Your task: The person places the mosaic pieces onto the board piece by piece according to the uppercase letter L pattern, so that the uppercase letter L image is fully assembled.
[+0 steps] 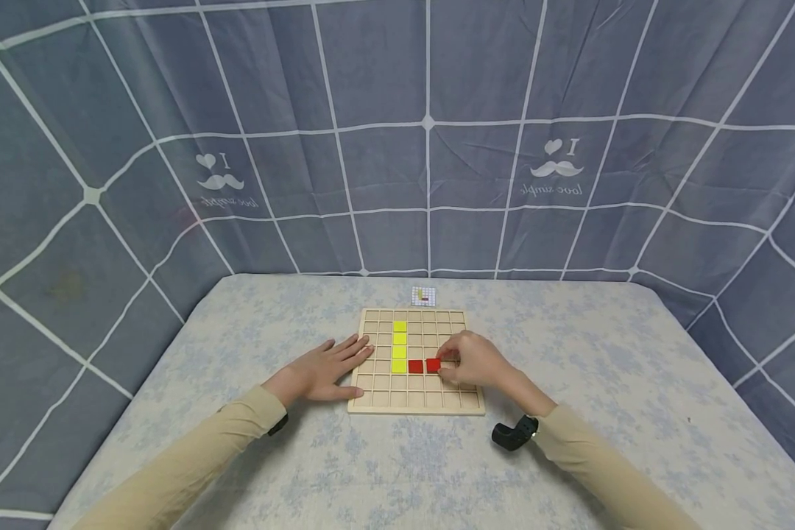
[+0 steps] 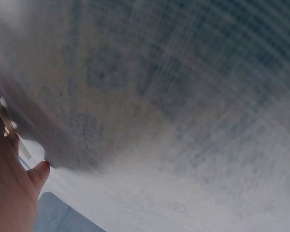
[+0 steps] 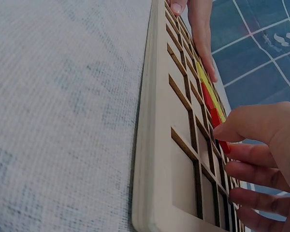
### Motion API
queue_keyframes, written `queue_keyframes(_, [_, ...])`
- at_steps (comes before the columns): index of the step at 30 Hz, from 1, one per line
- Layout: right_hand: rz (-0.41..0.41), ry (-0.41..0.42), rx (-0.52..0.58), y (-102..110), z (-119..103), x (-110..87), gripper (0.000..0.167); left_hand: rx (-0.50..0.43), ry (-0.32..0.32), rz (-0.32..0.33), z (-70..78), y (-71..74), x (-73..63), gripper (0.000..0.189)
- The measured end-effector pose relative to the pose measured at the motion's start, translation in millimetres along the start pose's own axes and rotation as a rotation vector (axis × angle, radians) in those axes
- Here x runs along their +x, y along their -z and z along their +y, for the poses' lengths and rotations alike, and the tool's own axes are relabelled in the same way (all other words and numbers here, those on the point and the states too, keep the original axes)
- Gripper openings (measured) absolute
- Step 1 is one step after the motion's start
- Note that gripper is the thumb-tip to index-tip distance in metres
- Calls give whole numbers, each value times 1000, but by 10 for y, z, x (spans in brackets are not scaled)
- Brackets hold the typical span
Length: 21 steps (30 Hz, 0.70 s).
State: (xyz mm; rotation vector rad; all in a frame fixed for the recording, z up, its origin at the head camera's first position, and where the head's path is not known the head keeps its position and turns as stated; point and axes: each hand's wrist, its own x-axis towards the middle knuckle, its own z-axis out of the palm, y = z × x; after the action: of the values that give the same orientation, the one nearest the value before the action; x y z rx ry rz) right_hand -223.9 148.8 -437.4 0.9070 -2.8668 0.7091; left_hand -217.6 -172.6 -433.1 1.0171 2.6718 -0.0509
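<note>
A wooden grid board lies on the table, divided into small square cells. Several yellow square tiles form a column left of its middle. Right of the lowest yellow tile sits a red square tile, with a second red tile beside it. My right hand pinches that second tile between thumb and fingers; the right wrist view shows the tile at the thumb tip, slightly tilted over the cells. Fingers spread, my left hand rests on the board's left edge.
Behind the board's far edge lies a small card printed with a grid and a yellow and red L shape. A flower-patterned cloth covers the table. Blue-grey curtains with white lines hang around the back and sides.
</note>
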Motion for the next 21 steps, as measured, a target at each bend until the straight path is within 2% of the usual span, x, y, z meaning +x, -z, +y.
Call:
queue_keyframes(13, [12,13,-7,-32,-2,-4,19,16,-7,-8,4,27,1,82])
queue_keyframes(21, [4,15,-1,-43,-29,-21,19,17,-9,-13,-2,-11,-11,82])
